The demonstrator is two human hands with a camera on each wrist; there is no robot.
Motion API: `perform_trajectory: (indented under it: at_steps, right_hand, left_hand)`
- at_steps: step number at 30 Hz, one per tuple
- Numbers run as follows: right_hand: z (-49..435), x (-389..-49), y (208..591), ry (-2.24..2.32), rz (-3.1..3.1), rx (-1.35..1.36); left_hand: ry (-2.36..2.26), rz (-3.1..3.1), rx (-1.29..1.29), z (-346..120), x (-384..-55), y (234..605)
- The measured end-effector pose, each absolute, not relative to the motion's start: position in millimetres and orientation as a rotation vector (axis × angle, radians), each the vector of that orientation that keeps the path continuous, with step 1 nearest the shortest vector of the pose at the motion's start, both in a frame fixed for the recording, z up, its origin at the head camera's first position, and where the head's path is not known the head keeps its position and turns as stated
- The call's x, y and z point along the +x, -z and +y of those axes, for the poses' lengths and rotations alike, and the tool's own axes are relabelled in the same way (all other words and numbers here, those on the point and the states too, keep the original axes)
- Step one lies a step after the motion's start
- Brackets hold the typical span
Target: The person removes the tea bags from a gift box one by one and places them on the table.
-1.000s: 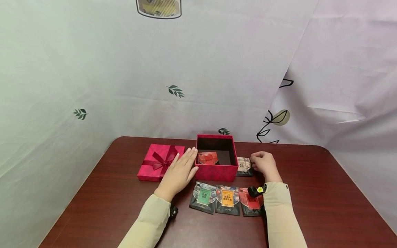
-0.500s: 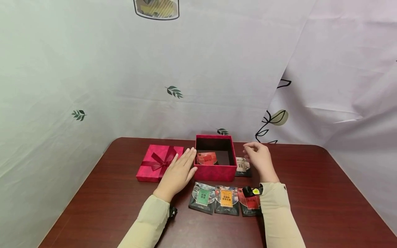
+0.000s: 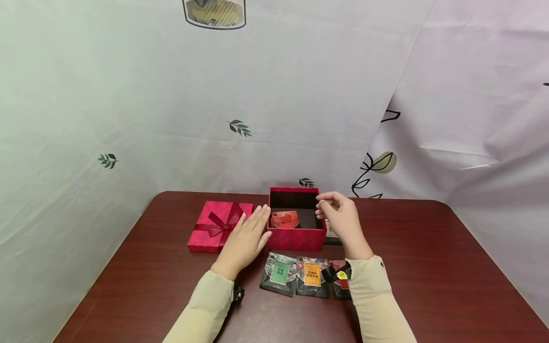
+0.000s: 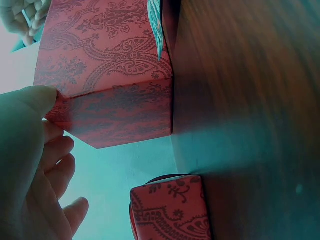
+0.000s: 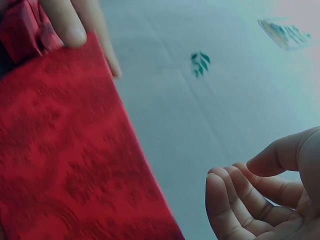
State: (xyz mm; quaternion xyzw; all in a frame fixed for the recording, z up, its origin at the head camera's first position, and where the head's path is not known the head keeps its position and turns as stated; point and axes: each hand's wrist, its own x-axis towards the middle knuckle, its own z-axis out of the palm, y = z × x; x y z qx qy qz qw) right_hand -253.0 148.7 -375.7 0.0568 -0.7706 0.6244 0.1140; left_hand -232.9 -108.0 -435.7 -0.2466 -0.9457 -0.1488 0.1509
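My left hand (image 3: 244,240) lies with straight fingers against the left rim of a red patterned gift box (image 3: 296,239). In the left wrist view its fingers are at the box's upper corner. Inside the box stands a red-fronted sachet (image 3: 285,219). My right hand (image 3: 343,216) is raised at the box's right rim, its fingers loosely bent. The right wrist view shows nothing between thumb and fingers. Below this hand a beige-labelled sachet (image 3: 332,235) lies beside the box, partly hidden by it.
The box's lid (image 3: 214,224) with a dark red ribbon bow lies left of the box. In front, sachets with a green label (image 3: 280,274), an orange label (image 3: 312,276) and a red label (image 3: 340,286) lie in a row. Behind the table (image 3: 150,286) hangs a pale cloth.
My right hand has risen from the beige-labelled sachet and moved left to the box's right rim. That sachet stayed on the table. My left hand has kept its place.
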Motion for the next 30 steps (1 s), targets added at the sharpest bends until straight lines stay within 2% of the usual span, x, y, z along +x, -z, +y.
perform_trajectory:
  at_steps: [14, 30]
  right_hand:
    - [115.0, -249.1, 393.6, -1.614, -2.45, 0.233]
    - [106.9, -257.3, 385.3, -1.417, -2.696, 0.153]
  left_hand:
    - [0.425, -2.709, -0.711, -108.6, -235.4, 440.0]
    - [0.446, -2.707, -0.708, -107.3, -232.6, 437.5]
